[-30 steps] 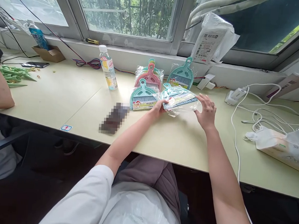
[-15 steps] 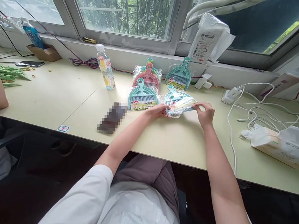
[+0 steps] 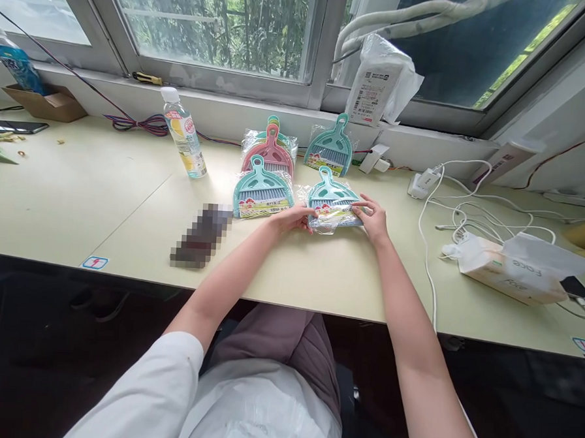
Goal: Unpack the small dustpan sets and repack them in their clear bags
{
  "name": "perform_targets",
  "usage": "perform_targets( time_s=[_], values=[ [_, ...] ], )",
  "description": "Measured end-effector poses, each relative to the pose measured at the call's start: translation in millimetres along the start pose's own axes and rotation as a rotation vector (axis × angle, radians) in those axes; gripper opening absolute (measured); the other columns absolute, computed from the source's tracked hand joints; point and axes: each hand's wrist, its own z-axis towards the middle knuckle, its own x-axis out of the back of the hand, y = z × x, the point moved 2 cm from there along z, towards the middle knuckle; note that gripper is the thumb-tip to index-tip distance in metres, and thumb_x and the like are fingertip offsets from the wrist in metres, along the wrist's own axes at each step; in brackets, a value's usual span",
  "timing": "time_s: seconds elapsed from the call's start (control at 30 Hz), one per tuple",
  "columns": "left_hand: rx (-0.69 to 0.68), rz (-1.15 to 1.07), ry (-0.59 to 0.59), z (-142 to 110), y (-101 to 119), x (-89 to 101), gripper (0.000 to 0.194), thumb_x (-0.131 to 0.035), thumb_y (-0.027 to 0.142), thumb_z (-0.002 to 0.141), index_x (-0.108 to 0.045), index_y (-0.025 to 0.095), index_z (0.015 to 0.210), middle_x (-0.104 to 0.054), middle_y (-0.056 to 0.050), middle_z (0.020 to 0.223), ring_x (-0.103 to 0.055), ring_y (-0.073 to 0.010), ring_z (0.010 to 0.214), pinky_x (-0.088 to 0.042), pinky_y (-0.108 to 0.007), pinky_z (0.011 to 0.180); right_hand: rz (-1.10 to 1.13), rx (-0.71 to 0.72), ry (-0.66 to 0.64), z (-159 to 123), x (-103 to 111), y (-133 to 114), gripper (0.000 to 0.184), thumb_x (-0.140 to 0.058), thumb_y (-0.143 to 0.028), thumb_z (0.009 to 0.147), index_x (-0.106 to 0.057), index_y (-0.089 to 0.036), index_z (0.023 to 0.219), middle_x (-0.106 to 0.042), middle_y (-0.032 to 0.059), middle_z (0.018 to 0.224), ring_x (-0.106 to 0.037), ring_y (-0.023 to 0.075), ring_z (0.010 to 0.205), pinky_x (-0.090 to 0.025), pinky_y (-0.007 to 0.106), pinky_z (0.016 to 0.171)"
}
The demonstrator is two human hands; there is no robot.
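Observation:
Between my two hands is a teal dustpan and brush set (image 3: 333, 196) in clear wrapping, with a printed label across its lower part. My left hand (image 3: 296, 218) is closed on the lower left edge of the wrapping. On the label's right side, my right hand (image 3: 372, 218) pinches the package with thumb and fingers. Just left lies another wrapped teal dustpan set (image 3: 263, 190). Behind that one is a pile with a pink dustpan set (image 3: 271, 151) on top. A further teal set (image 3: 330, 149) rests by the wall at the back.
A drink bottle (image 3: 185, 135) stands left of the sets. A blurred dark object (image 3: 201, 236) lies near the left forearm. On the right are white cables (image 3: 464, 218) and a tissue pack (image 3: 513, 266). A white carton (image 3: 373, 86) leans by the window.
My right hand has moved inward and lower along the label, which now lies flatter over the dustpan set. The view has turned right, and the other person's arm has left it.

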Motion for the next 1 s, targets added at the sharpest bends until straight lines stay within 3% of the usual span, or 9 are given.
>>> perform_targets(
  time_s=[0.1, 0.2, 0.33, 0.43, 0.53, 0.67, 0.8, 0.9, 1.0],
  values=[
    [-0.020, -0.067, -0.007, 1.7, 2.0, -2.6, 0.010, -0.061, 0.016, 0.073, -0.055, 0.014, 0.080, -0.059, -0.001, 0.055, -0.060, -0.0121, 0.046, -0.047, -0.020, 0.043, 0.063, -0.062, -0.060, 0.0, 0.6, -1.6, 0.036, -0.077, -0.051, 0.063, -0.071, -0.021, 0.083, -0.058, 0.0082, 0.129, -0.050, 0.0257, 0.124, -0.044, 0.041, 0.101],
    [-0.053, -0.230, 0.016, 5.5, 3.6, -1.6, 0.020, -0.056, 0.013, 0.073, -0.058, 0.011, 0.093, -0.065, -0.004, 0.066, -0.060, -0.0112, 0.051, -0.050, -0.020, 0.046, 0.144, -0.090, -0.186, -1.6, 3.3, -12.9, 0.046, -0.070, -0.060, 0.068, -0.072, -0.022, 0.093, -0.053, 0.0083, 0.136, -0.047, 0.0276, 0.127, -0.044, 0.042, 0.101],
    [-0.061, -0.369, 0.123, 6.1, 5.6, 2.5, 0.027, -0.055, 0.012, 0.072, -0.057, 0.010, 0.099, -0.067, -0.005, 0.073, -0.062, -0.0126, 0.060, -0.050, -0.019, 0.046, 0.156, -0.037, -0.353, -4.2, 8.1, -25.7, 0.056, -0.075, -0.055, 0.066, -0.066, -0.030, 0.115, -0.041, 0.0033, 0.148, -0.041, 0.0283, 0.133, -0.040, 0.043, 0.105],
    [-0.044, -0.381, 0.135, 2.7, 8.5, 2.2, 0.027, -0.053, 0.012, 0.074, -0.056, 0.010, 0.100, -0.067, -0.006, 0.077, -0.064, -0.0139, 0.064, -0.053, -0.021, 0.049, 0.114, -0.002, -0.304, -1.6, 9.4, -19.5, 0.045, -0.078, -0.049, 0.064, -0.071, -0.029, 0.104, -0.047, 0.0024, 0.144, -0.042, 0.0279, 0.132, -0.039, 0.043, 0.107],
    [-0.014, -0.370, 0.100, -1.6, 11.7, -1.8, 0.029, -0.053, 0.014, 0.076, -0.056, 0.010, 0.105, -0.069, -0.008, 0.084, -0.066, -0.0156, 0.070, -0.058, -0.025, 0.058, 0.118, -0.015, -0.218, 3.0, 7.1, -4.6, 0.032, -0.073, -0.050, 0.070, -0.075, -0.024, 0.088, -0.059, 0.0064, 0.131, -0.056, 0.0260, 0.117, -0.047, 0.042, 0.097],
    [0.016, -0.358, 0.113, -4.8, 13.0, -6.9, 0.029, -0.059, 0.017, 0.078, -0.057, 0.010, 0.106, -0.069, -0.009, 0.090, -0.068, -0.0154, 0.075, -0.059, -0.023, 0.063, 0.068, -0.053, -0.155, 6.3, 2.7, 10.5, 0.035, -0.072, -0.052, 0.069, -0.076, -0.021, 0.086, -0.070, 0.0081, 0.109, -0.065, 0.0213, 0.095, -0.055, 0.036, 0.078],
    [0.047, -0.347, 0.158, -3.9, 9.7, -7.8, 0.026, -0.057, 0.004, 0.077, -0.057, 0.005, 0.102, -0.068, -0.010, 0.083, -0.070, -0.0164, 0.073, -0.059, -0.020, 0.063, 0.028, -0.033, -0.077, 5.8, -0.1, 13.7, 0.036, -0.074, -0.052, 0.067, -0.076, -0.019, 0.083, -0.071, 0.0067, 0.094, -0.065, 0.0185, 0.082, -0.057, 0.033, 0.070],
    [0.074, -0.296, 0.180, -3.1, 7.1, -6.1, 0.029, -0.056, 0.001, 0.076, -0.056, 0.005, 0.104, -0.067, -0.008, 0.081, -0.071, -0.0167, 0.071, -0.060, -0.022, 0.065, -0.055, 0.021, -0.049, 3.9, -2.1, 11.2, 0.036, -0.072, -0.051, 0.069, -0.076, -0.019, 0.083, -0.071, 0.0072, 0.093, -0.065, 0.0195, 0.080, -0.057, 0.033, 0.065],
    [0.037, -0.213, 0.168, -3.9, 7.0, -4.1, 0.034, -0.060, 0.001, 0.073, -0.055, 0.008, 0.106, -0.066, -0.005, 0.080, -0.070, -0.0148, 0.066, -0.060, -0.022, 0.063, -0.138, 0.073, -0.040, 2.2, -2.9, 6.7, 0.034, -0.070, -0.049, 0.072, -0.076, -0.020, 0.087, -0.069, 0.0088, 0.104, -0.064, 0.0220, 0.089, -0.058, 0.034, 0.068]
  ],
)
